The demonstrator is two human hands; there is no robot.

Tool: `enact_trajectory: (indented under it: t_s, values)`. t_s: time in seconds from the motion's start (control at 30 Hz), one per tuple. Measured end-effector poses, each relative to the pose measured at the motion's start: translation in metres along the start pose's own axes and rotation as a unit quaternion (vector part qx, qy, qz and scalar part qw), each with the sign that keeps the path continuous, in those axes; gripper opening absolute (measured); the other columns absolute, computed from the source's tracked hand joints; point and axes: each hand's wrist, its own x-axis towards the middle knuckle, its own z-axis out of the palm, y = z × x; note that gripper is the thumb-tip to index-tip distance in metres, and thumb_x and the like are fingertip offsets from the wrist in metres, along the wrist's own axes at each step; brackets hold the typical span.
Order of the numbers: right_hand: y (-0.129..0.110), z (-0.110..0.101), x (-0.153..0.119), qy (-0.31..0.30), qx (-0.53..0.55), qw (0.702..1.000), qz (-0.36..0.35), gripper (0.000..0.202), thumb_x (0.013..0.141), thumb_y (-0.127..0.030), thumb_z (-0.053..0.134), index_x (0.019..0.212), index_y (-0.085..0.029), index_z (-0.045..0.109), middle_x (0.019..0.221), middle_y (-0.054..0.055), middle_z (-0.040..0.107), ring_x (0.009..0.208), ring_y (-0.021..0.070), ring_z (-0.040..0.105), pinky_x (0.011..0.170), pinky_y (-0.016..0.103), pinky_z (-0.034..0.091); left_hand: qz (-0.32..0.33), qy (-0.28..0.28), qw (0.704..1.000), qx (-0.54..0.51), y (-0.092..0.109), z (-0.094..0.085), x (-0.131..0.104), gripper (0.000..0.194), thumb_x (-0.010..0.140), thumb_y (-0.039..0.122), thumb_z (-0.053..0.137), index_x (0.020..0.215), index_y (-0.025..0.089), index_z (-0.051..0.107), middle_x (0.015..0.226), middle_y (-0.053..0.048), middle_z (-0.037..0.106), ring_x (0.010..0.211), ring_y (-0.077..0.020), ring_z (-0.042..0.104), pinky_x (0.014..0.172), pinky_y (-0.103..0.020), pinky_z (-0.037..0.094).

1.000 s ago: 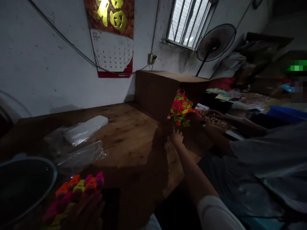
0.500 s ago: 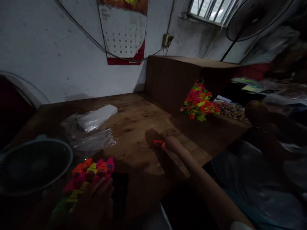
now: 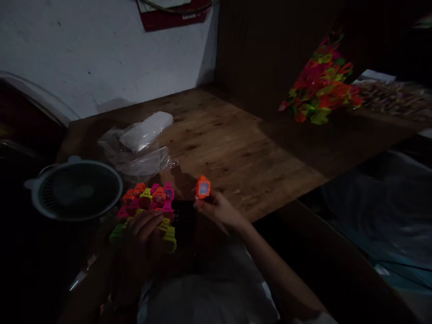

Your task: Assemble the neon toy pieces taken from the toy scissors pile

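My right hand (image 3: 219, 209) holds an orange toy watch (image 3: 203, 188) by its lower part, raised above the near edge of the table, its pale bluish face turned toward me. My left hand (image 3: 146, 229) lies with fingers stretched over rows of toy watches (image 3: 146, 196) in orange, pink, yellow and green. Those watches stand close together on a dark rack or tray (image 3: 185, 216), whose shape is hard to make out in the dim light. Part of the green and yellow rows is hidden under my left hand.
Left of the watches stands a round fan (image 3: 79, 190). Clear plastic bags with a white block (image 3: 148, 130) lie on the wooden table (image 3: 232, 148). A bright heap of plastic straps or watches (image 3: 322, 90) spills from a cardboard box (image 3: 256, 58). Beyond it lies a brownish pile (image 3: 394, 99).
My right hand has come back from mid-table toward the rack with the orange watch, now turned face toward me. My view has tilted down. My left hand stays over the rows.
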Motion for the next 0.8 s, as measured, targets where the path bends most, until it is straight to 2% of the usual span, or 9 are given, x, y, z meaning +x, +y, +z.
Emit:
enact_trajectory:
  t_s: [0.1,0.2,0.3,0.37,0.43,0.53,0.63,0.73,0.8]
  values:
    - [0.020,0.049,-0.010,0.013,0.115,0.993,0.034,0.035,0.067,-0.034,0.073,0.096,-0.016,0.065,0.093,0.003,0.069,0.083,0.0169,0.063,0.078,0.029,0.050,0.010,0.007,1.000,0.003,0.001,0.001,-0.003,0.026,0.087,0.010,0.044,0.110,0.019,0.052,0.101,-0.006,0.066,0.102,-0.0178,0.058,0.091,-0.036,0.043]
    - [0.030,0.073,-0.016,0.054,0.107,0.991,0.065,0.026,0.065,-0.031,0.073,0.085,-0.015,0.068,0.083,0.002,0.070,0.077,0.0181,0.063,0.073,0.029,0.051,0.023,-0.028,0.999,0.010,0.001,0.004,-0.004,0.027,0.085,0.012,0.046,0.111,0.021,0.051,0.103,-0.006,0.066,0.104,-0.0202,0.057,0.093,-0.040,0.043]
    - [0.027,0.078,-0.018,0.083,0.038,0.994,0.063,0.021,0.068,-0.030,0.071,0.083,-0.015,0.069,0.081,0.002,0.071,0.074,0.0189,0.062,0.067,0.028,0.050,0.051,-0.052,0.997,0.019,0.003,0.005,-0.004,0.039,0.081,0.022,0.057,0.119,0.017,0.046,0.110,-0.010,0.063,0.110,-0.0273,0.053,0.097,-0.048,0.041]
    - [0.020,0.077,-0.017,0.065,-0.008,0.997,0.036,0.018,0.072,-0.029,0.067,0.083,-0.016,0.069,0.082,0.002,0.071,0.074,0.0188,0.063,0.065,0.026,0.049,0.058,-0.051,0.996,0.039,0.005,0.005,-0.003,0.057,0.076,0.027,0.065,0.126,0.014,0.041,0.114,-0.013,0.061,0.114,-0.0309,0.050,0.097,-0.050,0.041]
    - [0.012,0.077,-0.015,0.041,-0.048,0.998,0.000,0.014,0.076,-0.025,0.063,0.084,-0.017,0.069,0.082,0.001,0.071,0.075,0.0182,0.063,0.066,0.025,0.049,0.040,-0.038,0.997,0.052,0.008,0.005,-0.002,0.066,0.074,0.024,0.066,0.131,0.014,0.036,0.116,-0.014,0.059,0.115,-0.0316,0.048,0.096,-0.049,0.043]
    - [0.004,0.080,-0.012,0.021,-0.089,0.995,-0.039,0.015,0.077,-0.018,0.057,0.084,-0.019,0.070,0.081,0.001,0.071,0.073,0.0172,0.064,0.068,0.024,0.048,-0.006,-0.028,0.999,0.046,0.011,0.005,-0.002,0.063,0.075,0.022,0.062,0.132,0.017,0.035,0.117,-0.012,0.057,0.113,-0.0300,0.049,0.093,-0.047,0.045]
    - [0.001,0.087,-0.011,0.023,-0.102,0.993,-0.048,0.019,0.079,-0.017,0.053,0.084,-0.019,0.072,0.084,0.003,0.072,0.072,0.0173,0.064,0.067,0.025,0.047,-0.038,-0.019,0.999,0.033,0.012,0.008,-0.005,0.060,0.076,0.023,0.062,0.130,0.019,0.037,0.116,-0.012,0.057,0.113,-0.0292,0.049,0.093,-0.046,0.044]
    - [0.005,0.093,-0.014,0.042,-0.105,0.993,-0.030,0.024,0.082,-0.018,0.049,0.089,-0.019,0.072,0.091,0.005,0.073,0.078,0.0188,0.065,0.069,0.025,0.047,-0.007,-0.010,0.999,0.034,0.009,0.011,-0.008,0.061,0.074,0.024,0.064,0.129,0.014,0.039,0.112,-0.013,0.059,0.113,-0.0290,0.050,0.096,-0.047,0.043]
    - [0.009,0.094,-0.016,0.056,-0.107,0.993,-0.015,0.025,0.083,-0.020,0.049,0.092,-0.018,0.072,0.094,0.006,0.073,0.080,0.0201,0.065,0.069,0.026,0.048,0.025,0.006,0.998,0.049,0.007,0.012,-0.011,0.056,0.073,0.024,0.065,0.123,0.013,0.044,0.107,-0.012,0.060,0.110,-0.0283,0.051,0.095,-0.046,0.043]
